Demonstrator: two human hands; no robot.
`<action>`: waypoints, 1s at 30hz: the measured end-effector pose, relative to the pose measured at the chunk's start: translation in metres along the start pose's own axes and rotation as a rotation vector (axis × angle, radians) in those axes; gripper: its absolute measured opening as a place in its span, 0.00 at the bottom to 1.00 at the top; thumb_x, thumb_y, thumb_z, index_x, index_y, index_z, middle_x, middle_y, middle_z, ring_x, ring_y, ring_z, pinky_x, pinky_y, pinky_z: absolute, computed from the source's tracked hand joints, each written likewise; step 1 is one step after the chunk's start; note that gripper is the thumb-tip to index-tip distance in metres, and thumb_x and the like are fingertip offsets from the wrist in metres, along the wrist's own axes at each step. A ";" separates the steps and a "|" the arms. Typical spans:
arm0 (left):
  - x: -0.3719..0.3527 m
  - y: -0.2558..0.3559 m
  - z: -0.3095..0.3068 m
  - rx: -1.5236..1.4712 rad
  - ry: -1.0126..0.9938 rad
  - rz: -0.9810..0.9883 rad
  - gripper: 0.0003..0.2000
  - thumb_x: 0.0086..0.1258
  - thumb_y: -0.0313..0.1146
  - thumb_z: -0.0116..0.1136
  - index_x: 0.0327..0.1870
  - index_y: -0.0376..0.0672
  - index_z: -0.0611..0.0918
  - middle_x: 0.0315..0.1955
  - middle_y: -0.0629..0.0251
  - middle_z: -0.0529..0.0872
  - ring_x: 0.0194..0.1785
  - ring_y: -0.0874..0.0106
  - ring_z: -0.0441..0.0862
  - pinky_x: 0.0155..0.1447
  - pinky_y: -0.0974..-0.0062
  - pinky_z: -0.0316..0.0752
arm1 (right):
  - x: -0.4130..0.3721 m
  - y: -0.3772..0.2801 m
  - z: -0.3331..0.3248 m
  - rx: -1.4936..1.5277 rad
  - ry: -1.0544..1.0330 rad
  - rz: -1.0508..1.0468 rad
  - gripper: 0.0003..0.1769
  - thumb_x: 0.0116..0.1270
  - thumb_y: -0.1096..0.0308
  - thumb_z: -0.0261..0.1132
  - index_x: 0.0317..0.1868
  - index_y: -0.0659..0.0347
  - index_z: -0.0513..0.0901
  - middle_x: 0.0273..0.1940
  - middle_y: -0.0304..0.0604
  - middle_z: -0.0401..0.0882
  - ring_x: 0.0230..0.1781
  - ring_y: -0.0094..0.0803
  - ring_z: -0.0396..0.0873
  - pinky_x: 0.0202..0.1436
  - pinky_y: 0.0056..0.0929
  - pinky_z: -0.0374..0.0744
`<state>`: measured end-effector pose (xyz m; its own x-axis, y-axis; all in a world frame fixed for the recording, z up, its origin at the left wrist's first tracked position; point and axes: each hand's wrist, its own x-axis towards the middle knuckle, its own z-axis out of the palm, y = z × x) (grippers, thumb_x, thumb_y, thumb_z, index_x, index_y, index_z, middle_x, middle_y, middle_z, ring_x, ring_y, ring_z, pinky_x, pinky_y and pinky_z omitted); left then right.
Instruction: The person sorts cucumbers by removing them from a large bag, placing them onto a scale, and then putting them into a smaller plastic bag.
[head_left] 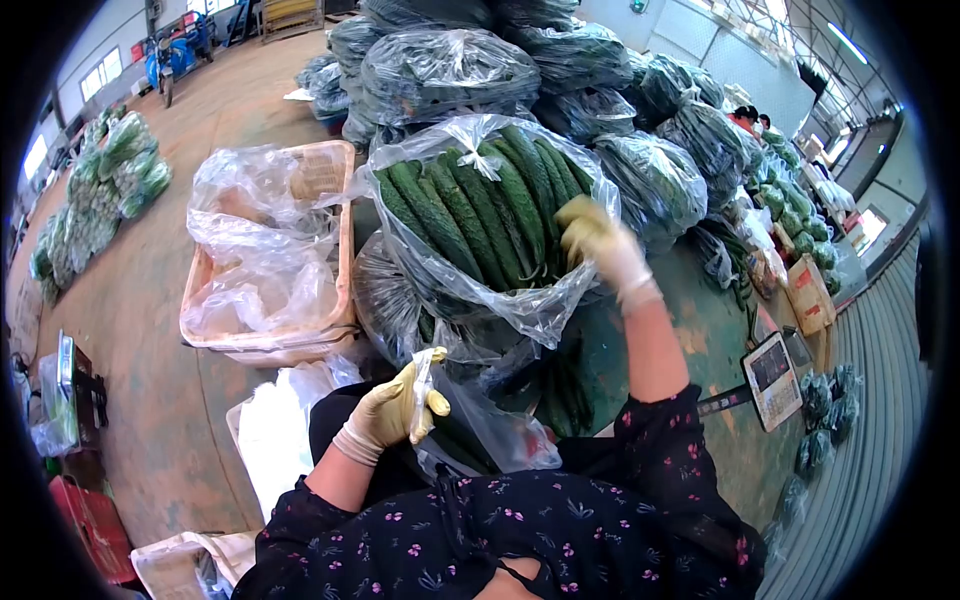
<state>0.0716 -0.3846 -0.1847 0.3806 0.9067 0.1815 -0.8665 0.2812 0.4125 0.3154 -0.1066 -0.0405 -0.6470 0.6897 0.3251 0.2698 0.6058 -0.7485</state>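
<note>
A big clear plastic bag point(590, 290) stands open in front of me, with long dark green cucumbers point(455, 215) lined up inside it. My right hand point(603, 245), in a yellowish glove, is over the right side of these cucumbers; motion blurs its fingers, and I cannot make out whether they grip one. Lower down, near my lap, my left hand point(395, 405) wears a similar glove. Its fingers are closed on a thin clear plastic bag point(495, 425) that hangs below it, with cucumbers partly showing through. More loose cucumbers point(567, 392) lie in shadow beneath the big bag.
To the left stands a pinkish crate point(345, 245) holding crumpled plastic bags point(260, 285). Filled bags point(450, 75) are stacked behind the open one. A scale display point(772, 375) is at right, beside a cardboard box point(810, 295). Bagged vegetables point(105, 190) lie far left.
</note>
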 end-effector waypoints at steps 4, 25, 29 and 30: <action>0.004 0.001 -0.004 -0.021 -0.007 0.030 0.42 0.64 0.46 0.58 0.73 0.44 0.46 0.42 0.38 0.80 0.27 0.59 0.84 0.29 0.71 0.80 | 0.050 0.023 -0.002 -0.388 0.516 0.058 0.26 0.57 0.60 0.68 0.56 0.58 0.75 0.48 0.56 0.79 0.48 0.48 0.79 0.54 0.39 0.76; 0.008 0.002 -0.008 0.005 0.025 0.023 0.43 0.63 0.45 0.59 0.73 0.44 0.46 0.43 0.37 0.80 0.28 0.60 0.84 0.31 0.71 0.81 | 0.139 0.016 0.099 -0.513 -0.029 0.359 0.30 0.43 0.65 0.71 0.51 0.66 0.78 0.50 0.57 0.79 0.53 0.47 0.78 0.58 0.36 0.75; 0.006 0.001 -0.008 0.011 0.046 0.028 0.43 0.63 0.45 0.59 0.73 0.44 0.47 0.43 0.38 0.81 0.29 0.60 0.84 0.31 0.71 0.80 | 0.105 0.020 0.046 0.146 0.149 0.170 0.30 0.44 0.75 0.71 0.52 0.67 0.78 0.48 0.47 0.81 0.48 0.35 0.79 0.57 0.31 0.74; 0.005 0.001 -0.007 0.010 0.042 0.022 0.43 0.63 0.45 0.59 0.73 0.44 0.47 0.43 0.38 0.81 0.29 0.60 0.84 0.31 0.71 0.80 | 0.092 0.006 0.024 0.282 0.102 0.110 0.29 0.45 0.79 0.70 0.53 0.67 0.77 0.48 0.44 0.80 0.48 0.32 0.78 0.57 0.30 0.73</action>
<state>0.0706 -0.3772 -0.1900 0.3474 0.9251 0.1533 -0.8712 0.2579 0.4179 0.2401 -0.0491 -0.0291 -0.5466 0.7895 0.2792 0.1160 0.4016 -0.9084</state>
